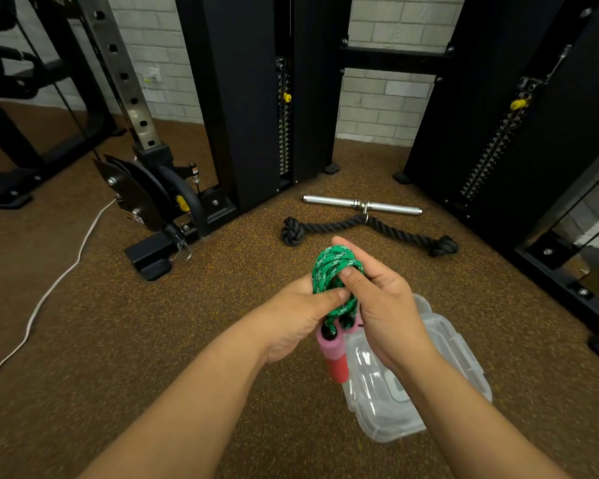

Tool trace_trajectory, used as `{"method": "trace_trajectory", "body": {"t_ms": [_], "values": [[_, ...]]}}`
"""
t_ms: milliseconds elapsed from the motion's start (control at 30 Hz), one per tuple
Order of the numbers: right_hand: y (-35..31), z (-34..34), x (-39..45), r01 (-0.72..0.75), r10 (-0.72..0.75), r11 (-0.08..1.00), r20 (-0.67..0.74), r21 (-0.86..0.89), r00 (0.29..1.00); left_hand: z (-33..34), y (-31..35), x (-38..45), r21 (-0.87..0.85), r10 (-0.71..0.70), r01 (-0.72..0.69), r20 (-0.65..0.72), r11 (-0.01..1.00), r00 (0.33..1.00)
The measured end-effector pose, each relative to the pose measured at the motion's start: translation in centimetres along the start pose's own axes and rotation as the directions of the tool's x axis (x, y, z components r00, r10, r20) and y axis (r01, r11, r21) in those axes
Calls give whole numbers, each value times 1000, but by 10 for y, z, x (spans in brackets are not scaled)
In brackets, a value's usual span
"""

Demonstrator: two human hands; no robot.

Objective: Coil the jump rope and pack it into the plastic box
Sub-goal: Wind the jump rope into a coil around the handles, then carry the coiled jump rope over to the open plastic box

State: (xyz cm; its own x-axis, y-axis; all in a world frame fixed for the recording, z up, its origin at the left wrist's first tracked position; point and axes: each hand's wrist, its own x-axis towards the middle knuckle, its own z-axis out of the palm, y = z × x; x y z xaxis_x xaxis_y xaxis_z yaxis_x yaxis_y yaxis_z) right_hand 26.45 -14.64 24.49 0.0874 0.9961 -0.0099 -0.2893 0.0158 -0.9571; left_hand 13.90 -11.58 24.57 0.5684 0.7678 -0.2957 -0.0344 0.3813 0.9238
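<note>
Coiling looks nearly done. The left hand (300,318) closes round the green rope (336,271) bundle, thumb pressed across it; the right hand (381,305) pinches the loops, pink handles (331,350) hanging below. Next, I judge, comes lowering the bundle into the clear box (440,344), at 5 o'clock on the speckled brown floor (118,340). Gym machines (242,98) stand at 12.

Chrome bar handle (362,204) touching black tricep rope (367,229) on speckled floor (153,340); white cord (49,292) far left.
</note>
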Motion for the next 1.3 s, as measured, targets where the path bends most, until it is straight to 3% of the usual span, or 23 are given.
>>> {"method": "trace_trajectory", "body": {"t_ms": [167,333,433,567,633,700,767,867,1033,1133,1233,1300], "values": [[2,0,1,8,-8,1000,6,-5,1000,2,-1,5,135,-6,9,-23,991,1000],[3,-2,5,99,-94,953,33,-287,995,0,-2,8,195,-32,35,-19,980,999],[1,-4,7,111,-101,933,49,-343,994,-3,0,7,184,-53,52,-2,982,999],[2,-17,6,-27,62,971,143,-237,988,-6,0,8,-3,-65,65,-35,998,997],[10,-22,3,-143,181,976,253,-161,950,-7,0,11,-157,-64,52,-68,986,996],[25,-26,1,-176,235,964,328,-200,915,-10,1,15,-284,-47,6,-138,959,989],[41,-27,0,-181,285,929,310,-323,907,-15,3,21,-383,-46,-41,-217,923,975],[61,-28,-3,-194,284,894,175,-405,943,-21,1,32,-486,-75,-75,-282,871,957],[83,-27,-11,-272,342,893,148,-359,928,-11,-12,53,-392,-60,-103,-381,914,923],[80,-35,-5,-258,368,854,173,-451,914,-7,-19,64,-338,-41,-119,-431,934,901],[72,-63,2,-269,438,821,253,-504,862,-6,-28,75,-347,-51,-98,-398,933,916],[70,-93,7,-300,448,803,189,-514,874,-3,-35,82,-348,-72,-63,-362,935,929]]}}
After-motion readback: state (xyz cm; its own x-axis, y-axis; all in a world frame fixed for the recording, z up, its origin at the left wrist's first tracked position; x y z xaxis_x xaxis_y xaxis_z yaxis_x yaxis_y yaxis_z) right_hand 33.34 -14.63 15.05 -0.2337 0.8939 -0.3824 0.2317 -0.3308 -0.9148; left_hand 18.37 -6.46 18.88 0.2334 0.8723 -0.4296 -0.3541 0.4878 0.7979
